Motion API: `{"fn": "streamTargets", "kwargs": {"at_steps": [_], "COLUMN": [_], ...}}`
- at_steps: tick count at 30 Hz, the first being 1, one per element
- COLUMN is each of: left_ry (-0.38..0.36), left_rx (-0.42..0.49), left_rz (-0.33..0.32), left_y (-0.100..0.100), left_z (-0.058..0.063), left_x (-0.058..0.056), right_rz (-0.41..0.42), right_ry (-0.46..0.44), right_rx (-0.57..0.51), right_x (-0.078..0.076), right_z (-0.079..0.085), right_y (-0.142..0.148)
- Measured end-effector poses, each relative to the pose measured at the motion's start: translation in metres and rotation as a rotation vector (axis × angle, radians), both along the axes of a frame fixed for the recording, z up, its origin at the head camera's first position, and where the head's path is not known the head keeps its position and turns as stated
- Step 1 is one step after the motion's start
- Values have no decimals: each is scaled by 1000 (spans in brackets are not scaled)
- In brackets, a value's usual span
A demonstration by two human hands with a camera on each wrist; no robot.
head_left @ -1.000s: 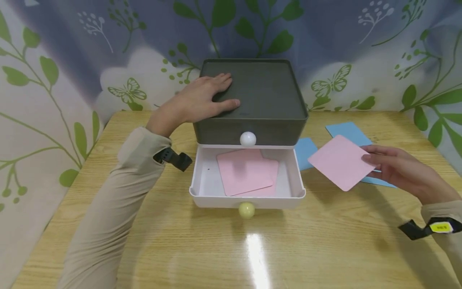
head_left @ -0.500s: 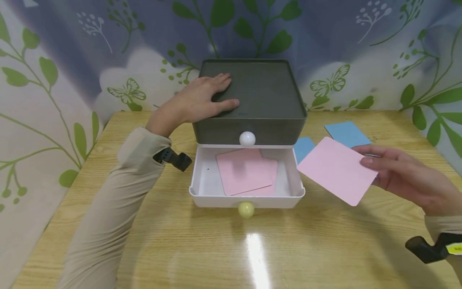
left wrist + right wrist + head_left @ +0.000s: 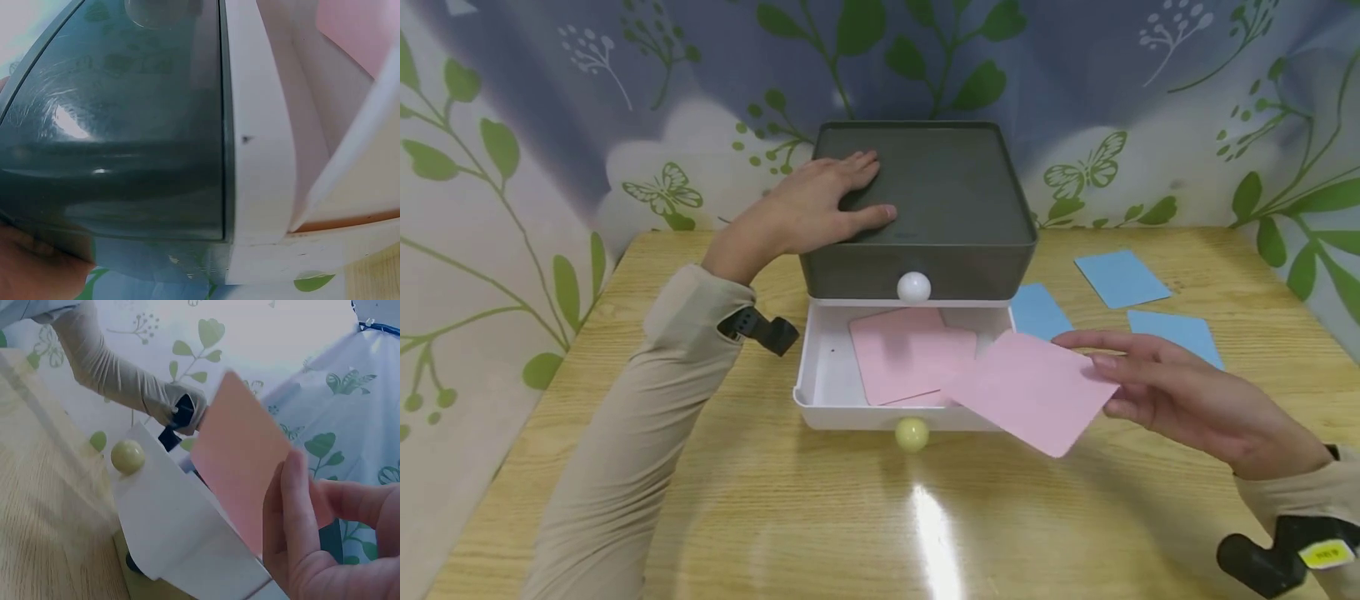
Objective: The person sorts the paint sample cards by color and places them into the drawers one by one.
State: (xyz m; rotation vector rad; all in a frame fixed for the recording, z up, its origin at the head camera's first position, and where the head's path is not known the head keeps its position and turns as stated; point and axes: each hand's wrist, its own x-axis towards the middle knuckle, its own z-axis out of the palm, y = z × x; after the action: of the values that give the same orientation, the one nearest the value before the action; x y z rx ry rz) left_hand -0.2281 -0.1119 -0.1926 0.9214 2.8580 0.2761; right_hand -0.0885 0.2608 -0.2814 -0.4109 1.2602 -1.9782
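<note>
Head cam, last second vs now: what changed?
The right hand moved left and nearer the person, bringing the pink card to the drawer's right front corner in the head view. More of one blue card shows. Nothing newly gripped or released. Unchanged: left hand on the box, drawer open, two pink cards inside.
</note>
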Motion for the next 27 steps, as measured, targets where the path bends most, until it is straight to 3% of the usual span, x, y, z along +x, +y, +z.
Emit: {"fn": "streamTargets", "kwargs": {"at_steps": [5, 11, 14, 21, 27], "left_ry": [-1, 6, 10, 3, 4], "left_rx": [4, 12, 13, 12, 14], "left_rz": [-4, -5, -2, -4, -5], "left_y": [1, 1, 1, 1, 0], "left_z": [-1, 0, 1, 1, 0], "left_x": [0, 1, 1, 1, 0], "right_rz": [24, 22, 66, 219, 270], "right_ry": [1, 146, 196, 209, 185], "right_rx": [-67, 82, 159, 221, 147], "right_x": [2, 5, 9, 22, 28], "right_z": [-2, -6, -5, -5, -14], "right_y": [-4, -6, -9, -31, -58]}}
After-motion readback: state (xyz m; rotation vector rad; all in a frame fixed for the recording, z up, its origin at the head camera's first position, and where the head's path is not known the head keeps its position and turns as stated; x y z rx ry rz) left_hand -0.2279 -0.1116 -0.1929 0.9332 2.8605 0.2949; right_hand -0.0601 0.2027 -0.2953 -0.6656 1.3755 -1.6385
